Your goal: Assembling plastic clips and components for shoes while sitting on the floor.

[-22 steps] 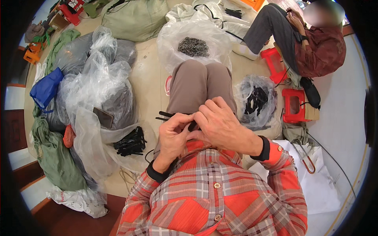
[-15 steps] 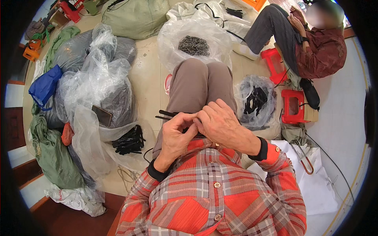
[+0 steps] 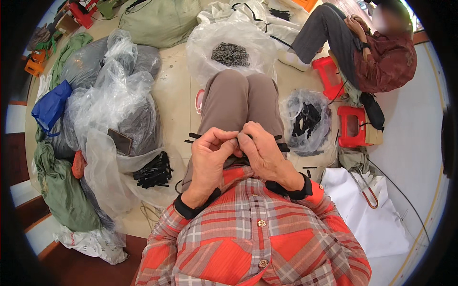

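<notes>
In the head view, the right hand (image 3: pixel 265 156) has turned, so black strips (image 3: pixel 283 147) now show beyond both it and the left hand (image 3: pixel 208 159), each grip pinching them above the lap (image 3: pixel 226 102).

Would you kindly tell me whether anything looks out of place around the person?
Slightly: a couple of thin black strips appear to lie loose on the beige floor at the person's right, outside the clear plastic bag holding similar black pieces. Nothing looks plainly damaged.
</notes>
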Available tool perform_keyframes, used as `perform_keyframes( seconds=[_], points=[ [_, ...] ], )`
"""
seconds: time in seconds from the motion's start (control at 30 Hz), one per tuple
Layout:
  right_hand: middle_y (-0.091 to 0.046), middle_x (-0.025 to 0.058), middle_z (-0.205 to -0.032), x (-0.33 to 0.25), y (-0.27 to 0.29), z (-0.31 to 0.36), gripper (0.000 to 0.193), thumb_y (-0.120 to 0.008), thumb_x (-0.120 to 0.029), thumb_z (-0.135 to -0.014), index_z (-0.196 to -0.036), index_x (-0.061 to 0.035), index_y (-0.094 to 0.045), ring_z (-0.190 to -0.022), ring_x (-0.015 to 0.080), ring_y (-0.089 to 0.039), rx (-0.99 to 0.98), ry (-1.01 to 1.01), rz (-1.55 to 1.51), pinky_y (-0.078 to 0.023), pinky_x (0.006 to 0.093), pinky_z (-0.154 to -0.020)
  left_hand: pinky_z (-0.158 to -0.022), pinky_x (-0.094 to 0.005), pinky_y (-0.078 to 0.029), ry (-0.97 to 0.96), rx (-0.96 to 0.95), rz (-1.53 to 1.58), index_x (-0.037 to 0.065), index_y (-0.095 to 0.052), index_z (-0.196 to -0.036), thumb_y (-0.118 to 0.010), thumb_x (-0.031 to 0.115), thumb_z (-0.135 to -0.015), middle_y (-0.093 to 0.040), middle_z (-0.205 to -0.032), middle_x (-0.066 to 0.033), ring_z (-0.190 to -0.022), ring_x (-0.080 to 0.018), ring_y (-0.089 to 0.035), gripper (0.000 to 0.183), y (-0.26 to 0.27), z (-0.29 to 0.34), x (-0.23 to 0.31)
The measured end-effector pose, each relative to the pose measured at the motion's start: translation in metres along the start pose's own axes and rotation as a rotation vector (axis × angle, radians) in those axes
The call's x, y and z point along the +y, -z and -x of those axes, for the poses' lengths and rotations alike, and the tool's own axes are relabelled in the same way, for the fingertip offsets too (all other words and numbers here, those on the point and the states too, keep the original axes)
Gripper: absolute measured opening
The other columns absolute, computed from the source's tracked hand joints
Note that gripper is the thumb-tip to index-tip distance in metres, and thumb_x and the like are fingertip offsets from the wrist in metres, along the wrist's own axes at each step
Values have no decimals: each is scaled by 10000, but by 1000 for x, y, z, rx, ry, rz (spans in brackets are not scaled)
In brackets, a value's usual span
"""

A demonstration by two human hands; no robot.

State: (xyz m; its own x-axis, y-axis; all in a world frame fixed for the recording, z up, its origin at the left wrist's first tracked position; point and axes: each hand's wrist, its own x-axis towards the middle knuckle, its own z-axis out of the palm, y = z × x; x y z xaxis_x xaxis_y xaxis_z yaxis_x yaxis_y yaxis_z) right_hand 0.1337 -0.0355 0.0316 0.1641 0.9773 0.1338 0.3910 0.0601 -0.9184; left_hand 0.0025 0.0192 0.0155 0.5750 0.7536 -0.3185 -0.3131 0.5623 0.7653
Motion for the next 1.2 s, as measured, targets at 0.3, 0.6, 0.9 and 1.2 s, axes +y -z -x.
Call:
perform_keyframes(
  seconds=[0.3, 0.6, 0.9, 1.2],
  points=[
    [-490, 81, -603, 8, -4, -1, 148, -594, -141, -759, -685, -31, -527, -566, 258, -464, 44, 287, 547, -360, 357, -563, -659, -184, -485, -159, 52, -229, -36, -606, -929, -590, -39, -814, -641, -819, -50, -718, -67, -598, 116, 3, 3, -3],
    [-529, 133, -669, 6, -3, 4, 174, -479, -93, -865, -730, 9, -516, -608, 326, -469, 122, -134, -11, -379, 389, -589, -700, -225, -507, -53, -4, -123, -41, -581, -1003, -570, -4, -842, -638, -842, -84, -745, -120, -621, 166, -4, 8, 0],
    [-516, 112, -711, 12, 5, 3, 88, -508, -64, -827, -760, -11, -529, -664, 285, -465, 26, 131, 195, -369, 368, -620, -699, -279, -528, 163, -62, 213, -35, -563, -999, -533, -5, -851, -625, -857, -112, -724, -162, -629, 154, 1, 4, 6],
    [-476, 74, -684, 14, 18, -5, 90, -582, -87, -761, -729, -32, -519, -676, 234, -467, -200, 385, 434, -355, 340, -642, -635, -265, -536, 192, -208, -120, -14, -524, -927, -536, -45, -828, -625, -830, -101, -693, -150, -625, 105, 11, -2, 18]
  ],
)
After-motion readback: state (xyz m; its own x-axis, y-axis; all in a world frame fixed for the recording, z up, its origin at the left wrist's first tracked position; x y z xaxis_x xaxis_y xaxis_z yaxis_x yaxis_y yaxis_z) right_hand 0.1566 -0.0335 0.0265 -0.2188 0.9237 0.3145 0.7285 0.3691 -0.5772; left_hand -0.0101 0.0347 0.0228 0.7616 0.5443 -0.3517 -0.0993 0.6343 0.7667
